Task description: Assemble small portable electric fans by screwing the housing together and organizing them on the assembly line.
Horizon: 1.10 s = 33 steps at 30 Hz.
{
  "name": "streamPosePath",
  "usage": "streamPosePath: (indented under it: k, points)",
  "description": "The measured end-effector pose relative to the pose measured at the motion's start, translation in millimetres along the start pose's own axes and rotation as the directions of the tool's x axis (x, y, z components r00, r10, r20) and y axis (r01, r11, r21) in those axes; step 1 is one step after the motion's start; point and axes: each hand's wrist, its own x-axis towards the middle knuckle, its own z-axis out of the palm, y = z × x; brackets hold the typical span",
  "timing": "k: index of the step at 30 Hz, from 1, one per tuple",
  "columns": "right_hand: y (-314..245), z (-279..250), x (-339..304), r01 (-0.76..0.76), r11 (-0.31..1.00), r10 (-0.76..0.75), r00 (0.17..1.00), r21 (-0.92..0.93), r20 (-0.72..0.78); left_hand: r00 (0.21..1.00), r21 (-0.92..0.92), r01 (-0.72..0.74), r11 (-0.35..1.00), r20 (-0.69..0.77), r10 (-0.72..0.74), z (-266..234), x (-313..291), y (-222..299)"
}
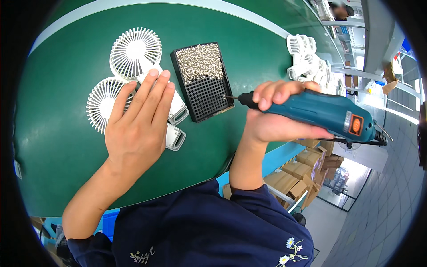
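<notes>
My right hand (280, 111) is wrapped round a teal electric screwdriver (320, 113), held level with its thin bit pointing left. The bit's tip is over the black screw tray (207, 100), whose far half is heaped with small silvery screws (200, 61). Two white handheld fans lie side by side on the green table; the far fan (136, 50) and the near fan (105, 105) both have round ribbed heads. My left hand (140, 113) lies flat over their handles, fingers stretched out, hiding part of both. The handle ends stick out to its right.
More white fan parts (307, 58) are piled at the table's far right. Cardboard boxes (289, 178) stand on the floor beyond the table's right edge. A black cord (378, 138) runs from the screwdriver's rear end. Another person (341, 11) is in the far background.
</notes>
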Motion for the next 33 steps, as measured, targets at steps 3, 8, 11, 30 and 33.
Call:
streamPosePath:
  k: [3, 8, 11, 30, 33]
  points:
    - [-13, 12, -2, 0.052, 0.999, -0.052, 0.999, -0.001, 0.009, 1.000, 0.012, 0.002, 1.000, 0.002, -0.002, 1, -1, 1]
    - [-29, 25, -10, -0.013, 0.991, -0.023, 0.965, 0.136, 0.260, 1.000, 0.031, -0.004, 1.000, -0.013, 0.005, 3, -2, 1]
    - [-23, 35, -26, -0.121, 0.968, 0.010, 0.893, 0.218, 0.451, 1.000, 0.029, 0.005, 1.000, -0.006, -0.005, 5, -3, 2]
    - [-5, 38, -49, -0.074, 0.986, -0.029, 0.809, 0.150, 0.587, 1.000, 0.014, -0.005, 1.000, 0.005, 0.005, 9, -6, 1]
    - [-5, 37, -50, -0.072, 0.984, -0.033, 0.818, 0.160, 0.574, 1.000, 0.009, -0.004, 1.000, 0.009, 0.004, 8, -5, 1]
